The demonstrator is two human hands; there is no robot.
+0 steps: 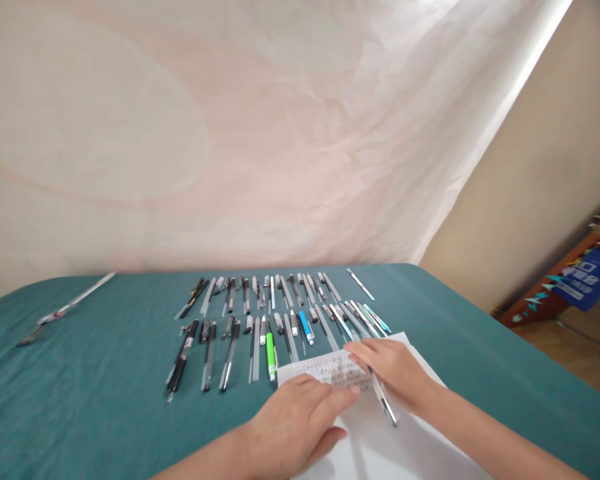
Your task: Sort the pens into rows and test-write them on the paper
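A white sheet of paper (375, 450) lies on the front right part of the green tabletop, with rows of dark handwriting (347, 379) near its upper edge. On its left side rests my left hand (303, 423), fingers stretched out and holding nothing. Over the upper right of the sheet, my right hand (393, 367) is closed around a slim pen (383, 403). The pen's silvery end points toward me; its other end is hidden by the fingers. A green pen (271, 357) and a blue pen (306, 328) lie just beyond the paper.
Several clear and black pens (230, 353), with caps, lie in two rows across the green cloth (105, 387). A white stick-like item (80, 298) lies at the far left, and one pen (361, 284) sits apart at the back. A pale curtain (230, 133) hangs behind.
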